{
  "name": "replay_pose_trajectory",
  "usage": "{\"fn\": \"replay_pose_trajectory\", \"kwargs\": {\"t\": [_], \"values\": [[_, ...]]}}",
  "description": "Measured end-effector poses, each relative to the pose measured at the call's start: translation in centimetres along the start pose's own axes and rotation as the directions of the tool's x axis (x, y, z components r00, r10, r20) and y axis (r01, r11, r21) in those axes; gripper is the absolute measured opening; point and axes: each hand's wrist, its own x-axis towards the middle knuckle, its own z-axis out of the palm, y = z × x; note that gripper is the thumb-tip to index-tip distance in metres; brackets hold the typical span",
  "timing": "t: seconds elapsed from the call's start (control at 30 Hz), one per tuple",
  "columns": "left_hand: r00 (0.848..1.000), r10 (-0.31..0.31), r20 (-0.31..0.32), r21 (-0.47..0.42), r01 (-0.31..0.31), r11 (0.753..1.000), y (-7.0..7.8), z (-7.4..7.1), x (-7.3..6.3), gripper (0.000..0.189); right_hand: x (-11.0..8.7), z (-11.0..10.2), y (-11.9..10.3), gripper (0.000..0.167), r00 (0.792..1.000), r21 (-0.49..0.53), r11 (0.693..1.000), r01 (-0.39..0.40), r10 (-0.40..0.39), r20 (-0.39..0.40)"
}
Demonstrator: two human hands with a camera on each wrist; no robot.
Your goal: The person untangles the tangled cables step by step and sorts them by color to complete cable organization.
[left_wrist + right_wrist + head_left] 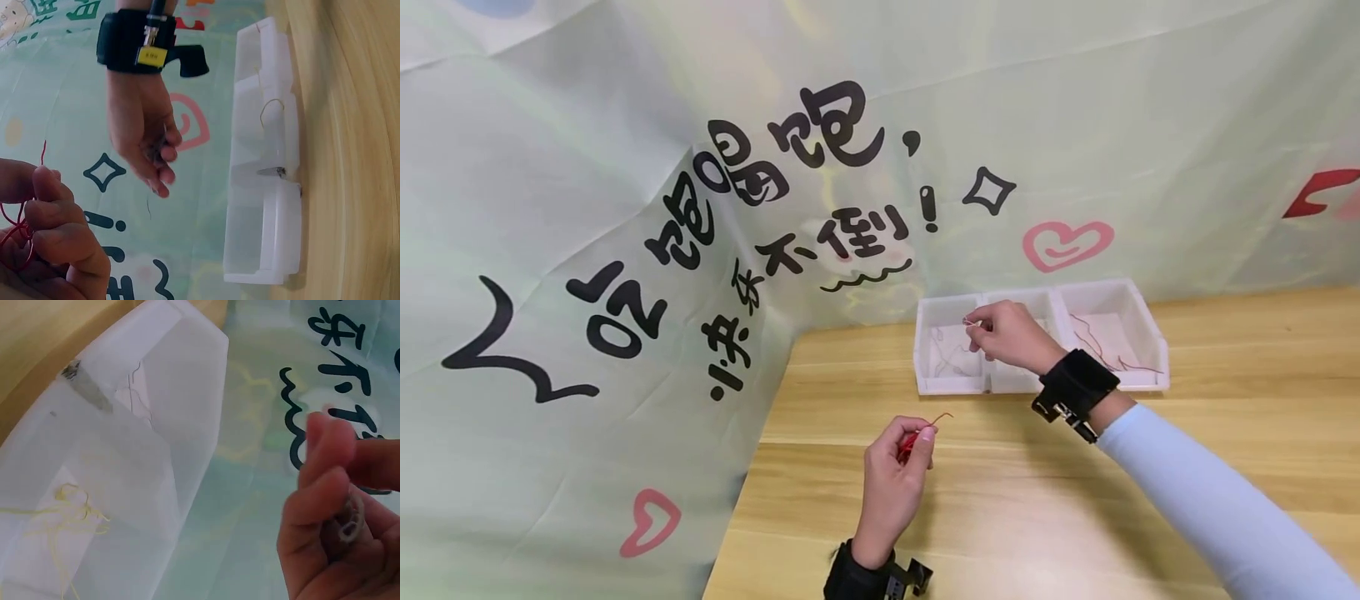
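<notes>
My left hand (892, 479) holds a small bundle of red string (907, 447), one end sticking out past the thumb and forefinger. It is over the table, in front of a white three-part tray (951, 391). My right hand (1011, 335) is above the tray, near its left and middle compartments. Its fingertips pinch thin greyish string (352, 526), some of it bunched in the palm; a loose end hangs below the fingers in the left wrist view. Pale grey strings lie in the left compartment, yellow strings (78, 509) in the middle one, and red strings (1093, 343) in the right.
The tray stands on a wooden table (820, 492) against a pale green printed cloth (1210, 183). This cloth rises behind the table and along its left side. A black band is strapped round each wrist.
</notes>
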Motion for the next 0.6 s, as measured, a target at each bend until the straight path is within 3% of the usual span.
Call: {"fn": "replay_pose_trajectory", "kwargs": {"t": [0.23,0.43,0.6], "values": [[0.999,-0.041,0.032,-0.022,0.042,0.999,0.0,0.2,-0.2,0.007,1.5,1.6,0.0,0.049,1.000,-0.030,1.000,-0.008,0.009,0.028],[0.997,-0.063,0.039,0.009,0.063,0.998,0.9,0.5,-0.1,0.022,1.5,2.2,-0.1,0.075,0.995,-0.099,0.993,-0.058,0.066,0.074],[0.999,-0.025,0.033,0.013,0.025,1.000,2.6,0.3,0.1,0.024,1.0,2.1,-0.7,0.068,0.998,-0.082,0.996,-0.032,0.036,0.050]]}}
